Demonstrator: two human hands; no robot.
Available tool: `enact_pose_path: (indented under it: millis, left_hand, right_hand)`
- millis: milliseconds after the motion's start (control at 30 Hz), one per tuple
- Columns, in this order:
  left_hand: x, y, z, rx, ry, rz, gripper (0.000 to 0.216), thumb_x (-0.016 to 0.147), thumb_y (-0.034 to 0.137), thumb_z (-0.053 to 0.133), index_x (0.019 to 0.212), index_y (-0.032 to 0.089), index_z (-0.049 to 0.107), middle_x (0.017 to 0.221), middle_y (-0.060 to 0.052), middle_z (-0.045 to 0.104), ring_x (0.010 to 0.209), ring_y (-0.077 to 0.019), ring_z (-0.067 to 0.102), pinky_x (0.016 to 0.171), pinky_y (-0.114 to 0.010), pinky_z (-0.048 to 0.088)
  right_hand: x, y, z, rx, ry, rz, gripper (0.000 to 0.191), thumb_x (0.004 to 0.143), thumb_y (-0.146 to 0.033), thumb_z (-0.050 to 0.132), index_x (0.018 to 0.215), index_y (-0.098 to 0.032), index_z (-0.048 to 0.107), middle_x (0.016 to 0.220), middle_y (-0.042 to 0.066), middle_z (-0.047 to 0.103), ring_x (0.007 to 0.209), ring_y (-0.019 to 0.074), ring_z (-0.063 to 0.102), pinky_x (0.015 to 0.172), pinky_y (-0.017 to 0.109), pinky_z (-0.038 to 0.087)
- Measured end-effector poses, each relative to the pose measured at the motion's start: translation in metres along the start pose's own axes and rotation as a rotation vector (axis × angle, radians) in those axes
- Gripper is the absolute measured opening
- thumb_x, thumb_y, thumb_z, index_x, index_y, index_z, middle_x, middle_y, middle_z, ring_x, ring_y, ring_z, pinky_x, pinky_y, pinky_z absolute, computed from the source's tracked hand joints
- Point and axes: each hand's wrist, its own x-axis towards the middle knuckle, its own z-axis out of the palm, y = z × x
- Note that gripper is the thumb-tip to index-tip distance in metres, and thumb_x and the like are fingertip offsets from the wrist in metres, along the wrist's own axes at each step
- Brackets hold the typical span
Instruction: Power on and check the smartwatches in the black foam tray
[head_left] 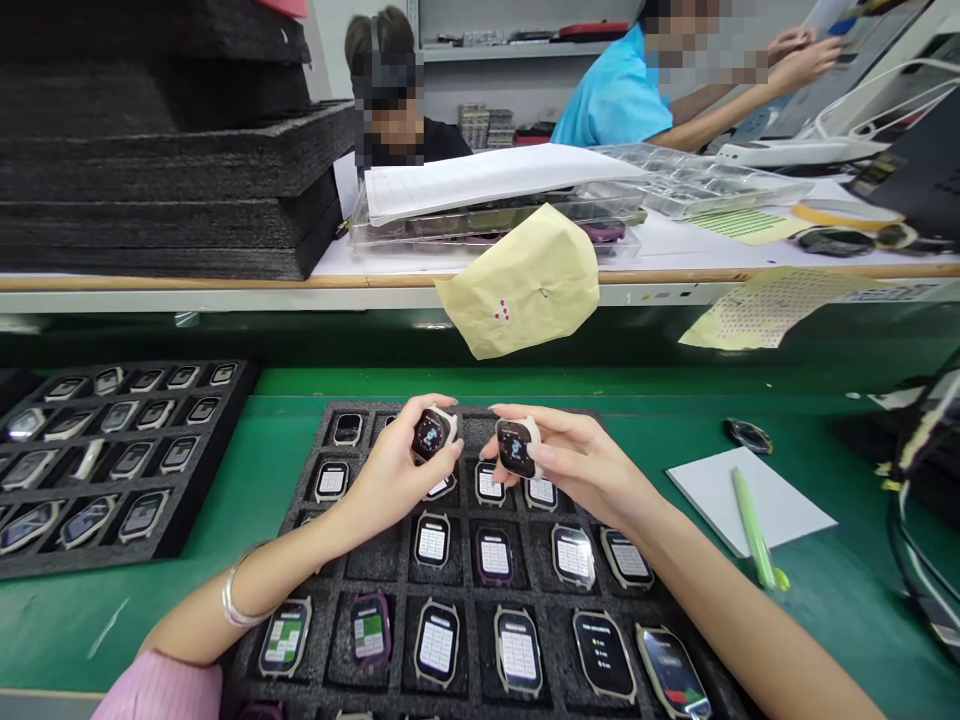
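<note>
My left hand [405, 465] is closed on a smartwatch [433, 433] with a pale case and a lit dark screen. A second, similar smartwatch [517, 447] is pinched between the thumb and fingers of my right hand [566, 455]. Both are held up side by side, apart from each other, screens toward me. Below them lies a black foam tray [375, 565] whose compartments hold several strapless watches. Many of these show white grid screens; two lower-left ones, including a purple-cased watch [370, 630], show green blocks. My hands hide part of the upper rows.
Another foam tray of watches [127, 460] lies at left. To the right are a white pad [712, 490], a green pen [752, 525] and a dark watch [748, 436]. Stacked black foam [165, 190] and papers [487, 180] occupy the shelf. Two people sit beyond it.
</note>
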Motion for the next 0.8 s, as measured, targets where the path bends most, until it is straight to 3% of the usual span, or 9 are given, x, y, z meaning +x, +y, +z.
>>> enact_pose_path:
  millis: [100,167,400,800]
  left_hand:
    - [0.004,-0.002,0.0,-0.093,-0.004,-0.093,0.037,0.081,0.024,0.063,0.115,0.019,0.051,0.087,0.0,0.054,0.061,-0.0102,0.049,0.052,-0.02,0.041]
    - [0.005,0.001,0.0,-0.215,-0.028,-0.156,0.04,0.077,0.024,0.066,0.113,0.018,0.051,0.085,0.0,0.054,0.06,-0.0101,0.051,0.052,-0.021,0.044]
    - [0.0,0.003,-0.008,-0.561,-0.102,-0.352,0.036,0.079,0.021,0.059,0.114,0.015,0.049,0.096,-0.008,0.066,0.087,-0.0195,0.064,0.075,-0.033,0.054]
    - [-0.006,0.0,-0.015,-0.543,-0.197,-0.256,0.041,0.08,0.013,0.052,0.12,0.018,0.048,0.094,-0.005,0.063,0.091,-0.0188,0.062,0.075,-0.031,0.055]
  right_hand:
    - [0.002,0.003,-0.001,0.031,0.018,0.071,0.041,0.09,-0.025,0.065,0.129,-0.018,0.057,0.108,0.012,0.07,0.087,0.0241,0.07,0.081,0.037,0.053]
    - [0.003,0.005,-0.001,0.073,0.027,0.119,0.04,0.091,-0.025,0.063,0.129,-0.016,0.055,0.114,0.013,0.068,0.094,0.0268,0.069,0.087,0.042,0.051]
    - [0.005,0.008,-0.001,0.136,0.104,0.201,0.044,0.09,-0.021,0.06,0.131,-0.011,0.047,0.109,0.016,0.07,0.099,0.0309,0.068,0.092,0.049,0.048]
    - [0.0,0.009,0.006,0.018,0.102,0.116,0.053,0.088,-0.024,0.065,0.135,-0.016,0.044,0.114,0.015,0.068,0.103,0.0328,0.066,0.094,0.056,0.048]
